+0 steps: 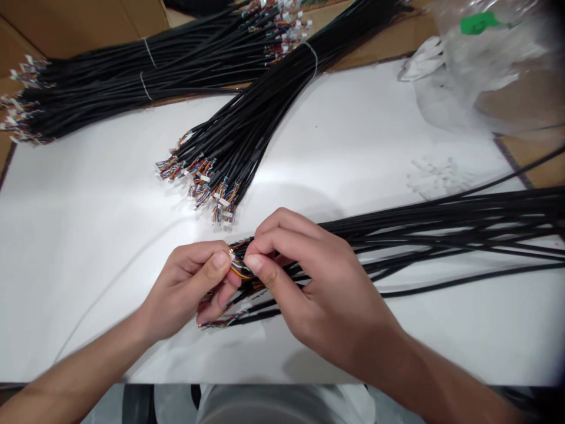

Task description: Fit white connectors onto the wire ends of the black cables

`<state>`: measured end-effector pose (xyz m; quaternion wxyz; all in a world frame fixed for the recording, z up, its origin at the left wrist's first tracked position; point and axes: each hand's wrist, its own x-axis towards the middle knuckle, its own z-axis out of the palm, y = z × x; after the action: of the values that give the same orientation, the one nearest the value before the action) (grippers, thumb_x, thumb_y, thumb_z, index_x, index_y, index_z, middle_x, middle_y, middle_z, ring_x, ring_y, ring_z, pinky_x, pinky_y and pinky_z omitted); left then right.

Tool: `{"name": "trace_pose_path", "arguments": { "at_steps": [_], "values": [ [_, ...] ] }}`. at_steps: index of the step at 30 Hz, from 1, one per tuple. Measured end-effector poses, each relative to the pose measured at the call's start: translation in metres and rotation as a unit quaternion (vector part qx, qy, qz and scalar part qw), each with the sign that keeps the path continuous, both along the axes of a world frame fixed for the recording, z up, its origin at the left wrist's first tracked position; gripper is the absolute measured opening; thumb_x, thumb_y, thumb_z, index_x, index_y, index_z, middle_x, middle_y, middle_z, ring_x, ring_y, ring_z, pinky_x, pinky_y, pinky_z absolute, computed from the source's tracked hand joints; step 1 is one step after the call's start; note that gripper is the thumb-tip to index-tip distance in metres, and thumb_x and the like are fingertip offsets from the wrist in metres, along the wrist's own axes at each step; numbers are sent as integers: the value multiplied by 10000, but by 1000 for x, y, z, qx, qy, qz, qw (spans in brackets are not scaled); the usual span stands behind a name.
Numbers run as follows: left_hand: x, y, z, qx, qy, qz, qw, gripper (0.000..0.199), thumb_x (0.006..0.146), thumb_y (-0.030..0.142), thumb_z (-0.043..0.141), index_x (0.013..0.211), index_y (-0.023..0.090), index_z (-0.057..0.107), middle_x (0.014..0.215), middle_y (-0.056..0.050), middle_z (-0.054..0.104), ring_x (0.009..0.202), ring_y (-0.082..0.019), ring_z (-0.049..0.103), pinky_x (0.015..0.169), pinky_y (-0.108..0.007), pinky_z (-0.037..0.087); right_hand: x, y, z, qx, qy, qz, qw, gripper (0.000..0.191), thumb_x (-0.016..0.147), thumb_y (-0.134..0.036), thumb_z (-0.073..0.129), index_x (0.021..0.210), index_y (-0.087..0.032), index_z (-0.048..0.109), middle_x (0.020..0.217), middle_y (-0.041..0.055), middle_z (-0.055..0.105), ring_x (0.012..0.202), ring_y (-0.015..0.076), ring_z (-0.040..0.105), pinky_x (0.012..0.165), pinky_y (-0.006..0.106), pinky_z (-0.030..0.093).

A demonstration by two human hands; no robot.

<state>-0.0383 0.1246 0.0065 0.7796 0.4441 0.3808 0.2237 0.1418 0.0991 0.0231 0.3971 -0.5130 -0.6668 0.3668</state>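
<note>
My left hand (196, 282) pinches a small white connector (232, 257) between thumb and forefinger. Thin coloured wires (241, 272) run from it toward my right hand (309, 271), whose thumb and fingertips are closed on the wires near the end of a black cable. Beneath and beside both hands lie several more black cables (419, 238), stretching off to the right. Loose coloured wire ends (220, 323) show below my left fingers. My fingertips hide part of the connector and the wire tips.
A tied bundle of black cables (247, 123) with white connectors lies ahead on the white table (88, 224). Two more tied bundles (132, 76) lie at the back left. Small white connectors (439, 176) are scattered at right, near a clear plastic bag (468, 76).
</note>
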Motion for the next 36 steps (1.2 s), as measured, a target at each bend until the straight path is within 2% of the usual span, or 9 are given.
{"name": "trace_pose_path", "arguments": {
  "at_steps": [15,26,31,36],
  "values": [
    [3,-3,3,53,30,6,998,361,952,406,498,703,146,527,477,58,461,315,-19,333,332,-128,237,-2,0,0,1,-1,-3,1000,192,866,-35,516,715,-108,609,771,27,549,680,104,527,610,239,435],
    [7,-1,7,193,117,7,974,387,975,326,442,633,156,506,457,58,460,359,-39,383,376,-135,324,-4,0,-3,3,-5,-6,1000,188,864,-33,503,718,-99,602,797,41,555,679,103,526,626,239,428],
    [8,-2,7,185,120,0,975,365,971,323,433,653,161,508,484,55,459,371,-47,386,372,-147,316,-4,-1,-4,-2,0,-6,1000,188,866,-33,506,714,-104,592,780,35,546,677,99,516,628,228,419],
    [6,-4,3,150,106,-7,983,361,969,399,426,707,167,514,461,68,397,370,-53,333,360,-155,273,-3,-1,-6,-6,15,-5,1000,181,875,-43,495,730,-104,583,777,40,539,695,97,521,643,208,427]
  ]
}}
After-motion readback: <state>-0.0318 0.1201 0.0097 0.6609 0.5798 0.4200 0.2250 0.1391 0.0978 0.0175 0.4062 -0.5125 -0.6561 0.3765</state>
